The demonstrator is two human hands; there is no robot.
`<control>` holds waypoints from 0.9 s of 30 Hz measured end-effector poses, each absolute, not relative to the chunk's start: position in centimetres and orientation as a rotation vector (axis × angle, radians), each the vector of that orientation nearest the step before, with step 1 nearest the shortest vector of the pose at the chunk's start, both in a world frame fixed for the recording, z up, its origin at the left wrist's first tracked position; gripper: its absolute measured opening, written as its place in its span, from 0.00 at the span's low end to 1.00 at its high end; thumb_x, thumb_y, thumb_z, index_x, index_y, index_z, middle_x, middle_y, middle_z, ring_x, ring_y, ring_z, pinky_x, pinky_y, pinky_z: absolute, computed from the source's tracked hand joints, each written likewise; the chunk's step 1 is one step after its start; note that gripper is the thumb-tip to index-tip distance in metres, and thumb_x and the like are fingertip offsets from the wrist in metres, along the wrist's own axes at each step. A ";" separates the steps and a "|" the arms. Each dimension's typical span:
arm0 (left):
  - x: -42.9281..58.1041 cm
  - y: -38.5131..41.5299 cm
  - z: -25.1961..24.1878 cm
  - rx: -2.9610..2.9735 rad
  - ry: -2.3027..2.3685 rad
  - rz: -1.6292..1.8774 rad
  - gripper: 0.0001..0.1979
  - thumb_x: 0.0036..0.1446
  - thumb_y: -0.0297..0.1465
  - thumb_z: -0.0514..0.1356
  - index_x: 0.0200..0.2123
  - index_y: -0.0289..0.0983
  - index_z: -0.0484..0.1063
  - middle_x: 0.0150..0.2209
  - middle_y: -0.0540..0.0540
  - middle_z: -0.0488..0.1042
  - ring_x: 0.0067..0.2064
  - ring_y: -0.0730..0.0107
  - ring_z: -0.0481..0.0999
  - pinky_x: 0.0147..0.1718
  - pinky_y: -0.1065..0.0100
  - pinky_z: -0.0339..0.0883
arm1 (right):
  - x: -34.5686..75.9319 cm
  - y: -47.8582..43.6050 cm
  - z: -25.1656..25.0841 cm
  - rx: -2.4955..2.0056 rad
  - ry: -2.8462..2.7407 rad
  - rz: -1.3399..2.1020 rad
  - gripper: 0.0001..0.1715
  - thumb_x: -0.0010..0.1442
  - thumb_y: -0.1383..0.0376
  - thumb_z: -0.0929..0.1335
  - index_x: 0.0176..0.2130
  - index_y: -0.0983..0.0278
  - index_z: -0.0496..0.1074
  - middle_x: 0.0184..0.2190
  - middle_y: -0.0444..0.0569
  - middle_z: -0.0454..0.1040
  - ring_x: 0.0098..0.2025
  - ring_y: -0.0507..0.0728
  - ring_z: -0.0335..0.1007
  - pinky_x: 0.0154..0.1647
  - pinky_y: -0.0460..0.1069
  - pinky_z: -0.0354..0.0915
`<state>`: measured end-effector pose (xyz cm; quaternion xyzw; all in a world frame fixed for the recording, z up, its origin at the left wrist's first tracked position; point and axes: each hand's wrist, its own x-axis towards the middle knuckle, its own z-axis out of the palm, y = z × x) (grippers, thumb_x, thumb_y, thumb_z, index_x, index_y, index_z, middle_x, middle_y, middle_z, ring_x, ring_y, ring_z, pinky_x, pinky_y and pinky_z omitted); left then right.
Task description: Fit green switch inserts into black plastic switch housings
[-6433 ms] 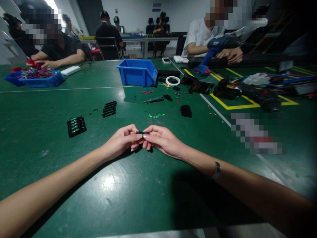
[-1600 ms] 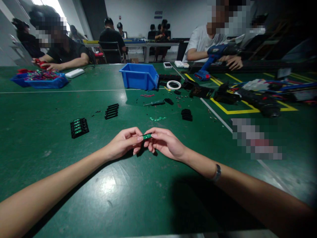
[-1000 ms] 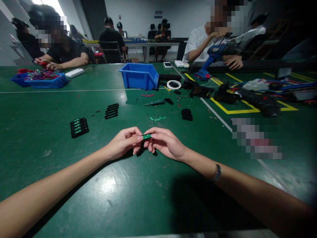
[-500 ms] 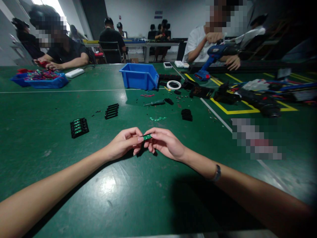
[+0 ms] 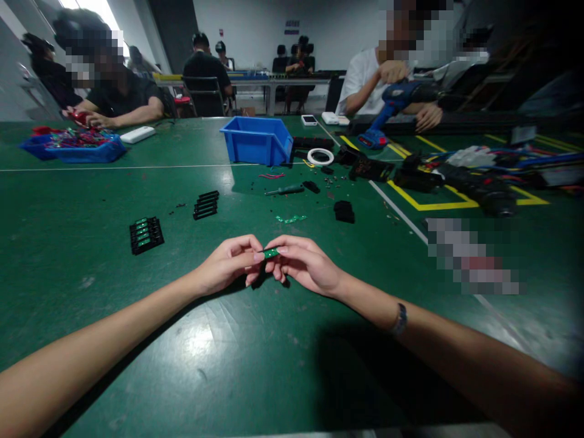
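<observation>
2 hands meet low in the middle of your view: your left hand (image 5: pixel 235 260) and your right hand (image 5: pixel 305 261), fingertips nearly together, are both pinching a small green-and-black part (image 5: pixel 271 252) above the green surface (image 5: pixel 150 347). Your thumbs cover its ends, and any marking on it is too small to read.

The wall sign (image 5: pixel 292 27) at the back carries 2 dark lines, too blurred to make out; the print on the black box (image 5: pixel 370 169) is just as unreadable to you.

Just beyond your hands lie green strips (image 5: pixel 291 218), with black pieces (image 5: pixel 344 212) to the right. On your left sit black frames (image 5: pixel 205 205) and, nearer, black holders (image 5: pixel 146 235) fitted with green strips. Farther out you have a screwdriver (image 5: pixel 286 189), a white ring (image 5: pixel 320 157) and a blue bin (image 5: pixel 256 143). A blue drill (image 5: pixel 387 109) stands partly in front of the co-worker in white (image 5: pixel 360 76).

Against 6.4 s ago, your part shows its green face — then it was mostly a black edge. The co-worker's hand (image 5: pixel 393 72) is raised behind the drill — 1.6 s ago it was not up there.
</observation>
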<state>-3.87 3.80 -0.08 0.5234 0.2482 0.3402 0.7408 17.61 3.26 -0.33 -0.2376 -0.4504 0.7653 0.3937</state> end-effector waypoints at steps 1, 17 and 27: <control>-3.9 3.8 -0.1 1.149 0.546 0.745 0.10 0.63 0.33 0.65 0.37 0.34 0.68 0.30 0.47 0.75 0.24 0.76 0.71 0.23 0.74 0.66 | 17.6 3.3 -0.4 -0.600 -1.146 1.941 0.12 0.62 0.64 0.70 0.44 0.69 0.75 0.30 0.52 0.80 0.28 0.55 0.76 0.27 0.46 0.67; -3.7 3.8 0.0 1.137 0.514 0.745 0.09 0.66 0.32 0.62 0.36 0.34 0.66 0.29 0.48 0.75 0.25 0.78 0.72 0.23 0.76 0.66 | 17.1 3.0 -1.1 -0.623 -1.411 1.743 0.15 0.64 0.62 0.73 0.49 0.64 0.71 0.34 0.51 0.81 0.28 0.53 0.76 0.27 0.45 0.71; -3.7 3.7 0.1 1.128 0.526 0.747 0.10 0.64 0.33 0.64 0.36 0.34 0.66 0.30 0.47 0.75 0.25 0.77 0.72 0.23 0.76 0.66 | 17.1 2.8 -0.3 -0.681 -1.440 1.695 0.17 0.63 0.63 0.73 0.50 0.66 0.72 0.34 0.50 0.80 0.28 0.52 0.75 0.26 0.45 0.71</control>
